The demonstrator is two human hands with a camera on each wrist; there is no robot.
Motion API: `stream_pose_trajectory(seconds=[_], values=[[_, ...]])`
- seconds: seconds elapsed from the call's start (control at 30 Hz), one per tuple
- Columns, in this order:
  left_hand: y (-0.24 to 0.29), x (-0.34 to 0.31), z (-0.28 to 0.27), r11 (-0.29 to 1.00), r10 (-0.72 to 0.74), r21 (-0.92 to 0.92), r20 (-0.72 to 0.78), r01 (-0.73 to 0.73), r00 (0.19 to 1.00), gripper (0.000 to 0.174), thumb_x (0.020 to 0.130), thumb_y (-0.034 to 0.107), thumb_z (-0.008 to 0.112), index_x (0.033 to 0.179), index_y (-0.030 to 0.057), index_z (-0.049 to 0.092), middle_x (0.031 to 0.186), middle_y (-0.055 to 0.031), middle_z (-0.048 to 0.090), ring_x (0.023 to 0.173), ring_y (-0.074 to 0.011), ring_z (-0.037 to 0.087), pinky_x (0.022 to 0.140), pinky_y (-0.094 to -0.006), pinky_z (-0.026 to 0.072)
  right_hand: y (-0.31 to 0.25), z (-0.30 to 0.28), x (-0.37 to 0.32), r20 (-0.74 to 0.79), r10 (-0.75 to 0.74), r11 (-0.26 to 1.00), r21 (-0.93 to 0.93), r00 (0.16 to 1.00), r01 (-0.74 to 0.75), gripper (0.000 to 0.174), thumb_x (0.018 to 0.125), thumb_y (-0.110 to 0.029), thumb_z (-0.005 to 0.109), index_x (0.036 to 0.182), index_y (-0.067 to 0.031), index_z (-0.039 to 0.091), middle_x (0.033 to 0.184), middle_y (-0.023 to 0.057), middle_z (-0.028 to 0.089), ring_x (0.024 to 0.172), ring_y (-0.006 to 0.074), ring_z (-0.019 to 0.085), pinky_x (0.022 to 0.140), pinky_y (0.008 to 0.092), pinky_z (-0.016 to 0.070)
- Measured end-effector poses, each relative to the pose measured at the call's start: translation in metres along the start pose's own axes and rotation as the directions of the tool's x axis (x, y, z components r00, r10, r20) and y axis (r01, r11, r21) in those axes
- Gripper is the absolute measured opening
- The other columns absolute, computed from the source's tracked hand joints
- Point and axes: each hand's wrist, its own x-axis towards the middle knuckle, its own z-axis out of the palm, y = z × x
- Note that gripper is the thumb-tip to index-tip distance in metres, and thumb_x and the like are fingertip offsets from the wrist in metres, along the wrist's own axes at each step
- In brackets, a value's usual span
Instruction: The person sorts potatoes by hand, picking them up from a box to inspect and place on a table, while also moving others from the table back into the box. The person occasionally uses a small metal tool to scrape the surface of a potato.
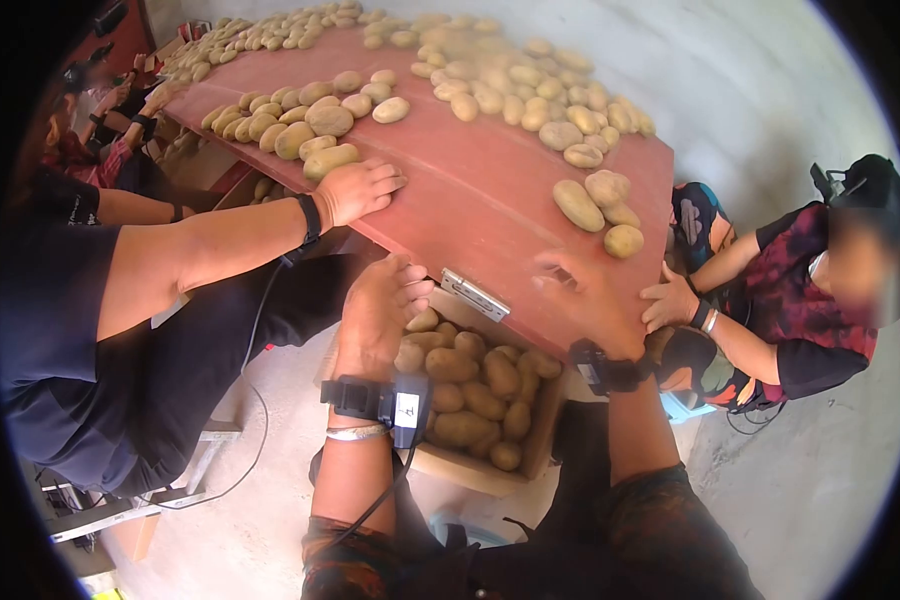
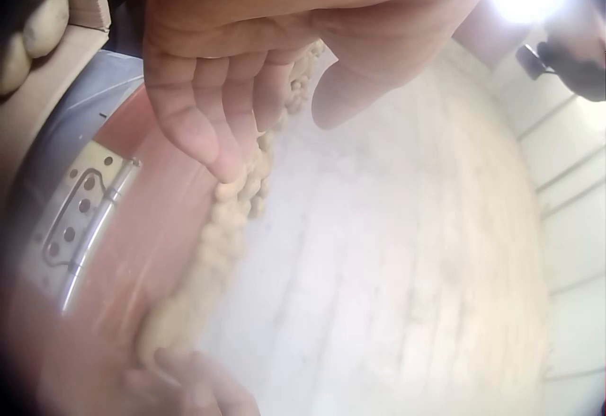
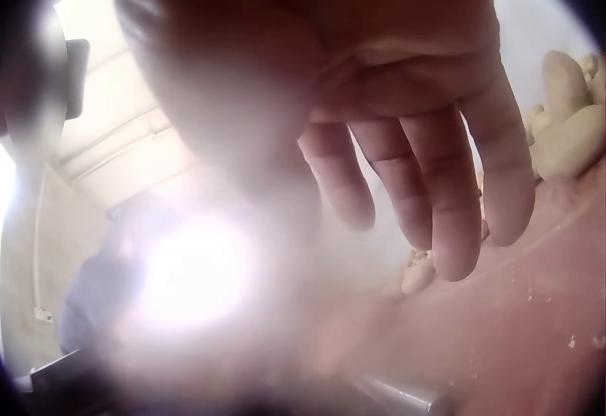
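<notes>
My left hand (image 1: 378,312) hangs beside the near edge of the red board (image 1: 450,190), left of a metal hinge (image 1: 475,293), its fingers loosely bent and holding nothing. In the left wrist view the fingers of that hand (image 2: 303,56) are relaxed. Over the board's near right part is my right hand (image 1: 598,305), blurred in the head view; the right wrist view shows this hand (image 3: 398,123) with fingers apart and nothing in them. Potatoes (image 1: 578,205) lie on the board beyond it. Below the hinge, a cardboard box (image 1: 470,472) holds several potatoes (image 1: 463,428).
At the left a person's hand (image 1: 360,190) rests on the board near a row of potatoes (image 1: 328,120). Another person's hand (image 1: 670,300) touches the right edge. More potatoes (image 1: 530,75) line the far side by a pale wall (image 1: 710,70). A cable (image 1: 260,400) hangs at left.
</notes>
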Motion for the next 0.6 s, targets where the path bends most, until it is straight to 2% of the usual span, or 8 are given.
stream_pose_trajectory(seconds=[0.17, 0.23, 0.27, 0.33, 0.4, 0.47, 0.53, 0.6], values=[[-0.001, 0.001, 0.0, 1.0, -0.011, -0.009, 0.003, 0.011, 1.0, 0.028, 0.088, 0.025, 0.05, 0.101, 0.0013, 0.052, 0.091, -0.0099, 0.06, 0.078, -0.0197, 0.059, 0.068, -0.0298, 0.0479, -0.039, -0.018, 0.0, -0.081, -0.061, 0.997, 0.037, 0.995, 0.064, 0.028, 0.078, -0.01, 0.064, 0.104, -0.0032, 0.058, 0.097, 0.0037, 0.057, 0.074, 0.01, 0.052, 0.067, 0.0228, 0.0428], [-0.003, 0.0, 0.002, 1.0, -0.005, -0.018, 0.006, 0.005, 1.0, 0.027, 0.088, 0.025, 0.05, 0.101, 0.0015, 0.052, 0.09, -0.0097, 0.06, 0.078, -0.0197, 0.059, 0.068, -0.0296, 0.0479, -0.067, -0.028, 0.0, -0.129, -0.037, 0.964, 0.257, 0.991, 0.07, 0.029, 0.078, -0.011, 0.064, 0.106, -0.0039, 0.058, 0.093, 0.0012, 0.057, 0.074, 0.0068, 0.049, 0.066, 0.0204, 0.0401], [-0.003, -0.001, 0.001, 1.0, -0.01, -0.022, 0.01, 0.01, 1.0, 0.026, 0.088, 0.024, 0.05, 0.1, 0.0017, 0.052, 0.089, -0.0095, 0.06, 0.078, -0.0197, 0.059, 0.068, -0.0294, 0.0479, -0.079, -0.035, 0.004, -0.123, -0.039, 0.964, 0.258, 0.992, 0.07, 0.029, 0.078, -0.011, 0.064, 0.106, -0.0039, 0.058, 0.093, 0.0012, 0.057, 0.074, 0.0068, 0.049, 0.066, 0.0204, 0.0401], [-0.002, -0.004, 0.0, 1.0, -0.006, -0.017, 0.031, 0.007, 1.0, 0.024, 0.088, 0.024, 0.052, 0.098, 0.002, 0.053, 0.089, -0.0091, 0.06, 0.078, -0.0196, 0.059, 0.068, -0.0294, 0.048, -0.103, -0.056, 0.018, -0.136, -0.122, 0.992, 0.028, 0.983, 0.127, 0.029, 0.079, -0.01, 0.063, 0.106, -0.0035, 0.058, 0.091, -0.0001, 0.057, 0.073, 0.006, 0.048, 0.066, 0.0209, 0.0401], [-0.003, -0.005, 0.001, 1.0, -0.008, -0.024, 0.005, 0.008, 1.0, 0.023, 0.088, 0.023, 0.052, 0.097, 0.0021, 0.053, 0.088, -0.0095, 0.06, 0.077, -0.0194, 0.06, 0.068, -0.0294, 0.0486, -0.128, -0.087, 0.042, -0.123, -0.221, 0.931, -0.321, 0.967, 0.172, 0.027, 0.08, -0.01, 0.06, 0.106, -0.004, 0.058, 0.091, -0.0007, 0.058, 0.074, 0.0065, 0.05, 0.066, 0.0219, 0.0406], [-0.001, -0.01, 0.003, 1.0, -0.024, -0.007, 0.002, 0.024, 1.0, 0.022, 0.088, 0.022, 0.052, 0.097, 0.0022, 0.053, 0.088, -0.0097, 0.06, 0.076, -0.0191, 0.06, 0.068, -0.0292, 0.0488, -0.148, -0.12, 0.082, -0.15, -0.366, 0.901, -0.303, 0.918, 0.309, 0.03, 0.083, -0.013, 0.053, 0.113, -0.0058, 0.056, 0.097, 0.0014, 0.057, 0.074, 0.0091, 0.051, 0.069, 0.0212, 0.0406], [0.001, -0.011, 0.002, 0.999, -0.036, 0.017, 0.003, 0.036, 0.999, 0.021, 0.088, 0.022, 0.052, 0.097, 0.0022, 0.053, 0.087, -0.01, 0.06, 0.076, -0.0188, 0.06, 0.068, -0.0289, 0.049, -0.114, -0.17, 0.109, -0.161, -0.317, 0.916, -0.305, 0.935, 0.259, 0.031, 0.083, -0.015, 0.053, 0.113, -0.0058, 0.056, 0.098, 0.0016, 0.057, 0.076, 0.0095, 0.051, 0.07, 0.0222, 0.0406], [0.002, -0.012, -0.002, 0.997, -0.025, 0.068, 0.018, 0.023, 1.0, 0.021, 0.088, 0.021, 0.051, 0.097, 0.0019, 0.053, 0.086, -0.0104, 0.06, 0.075, -0.0182, 0.06, 0.068, -0.0285, 0.0493, -0.074, -0.243, 0.197, -0.177, -0.234, 0.939, -0.295, 0.956, 0.176, 0.033, 0.082, -0.019, 0.054, 0.112, -0.0058, 0.056, 0.1, 0.0021, 0.057, 0.079, 0.0103, 0.051, 0.072, 0.0243, 0.0406]])
